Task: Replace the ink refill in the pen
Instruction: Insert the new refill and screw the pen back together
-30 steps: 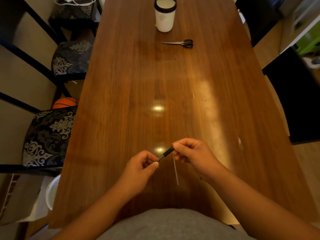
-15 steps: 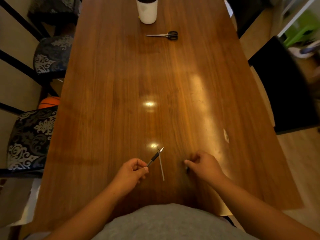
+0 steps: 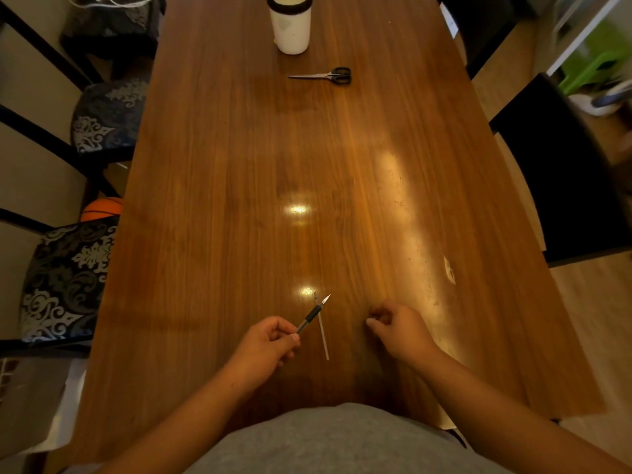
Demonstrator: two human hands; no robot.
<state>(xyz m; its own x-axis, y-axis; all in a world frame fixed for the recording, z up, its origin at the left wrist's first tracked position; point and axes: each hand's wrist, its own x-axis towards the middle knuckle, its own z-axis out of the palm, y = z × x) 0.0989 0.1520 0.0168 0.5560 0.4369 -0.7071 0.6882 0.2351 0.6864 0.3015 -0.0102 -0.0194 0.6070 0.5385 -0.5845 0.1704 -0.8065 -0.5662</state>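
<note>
Thin, light refill (image 3: pixel 321 330) on table (image 3: pixel 212 234), best pinched mid-length; pen (image 3: pixel 313 313) pinched in left hand (image 3: pixel 265 347); right hand (image 3: pixel 398 328) curled, perhaps empty.

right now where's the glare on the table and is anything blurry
Head view: two small bright glare spots on the table, one just beyond the pen tip, plus a broad sheen streak to the right; warm dim lighting; the right edge, near the green item, is blurred; edges bow from the wide angle.
</note>
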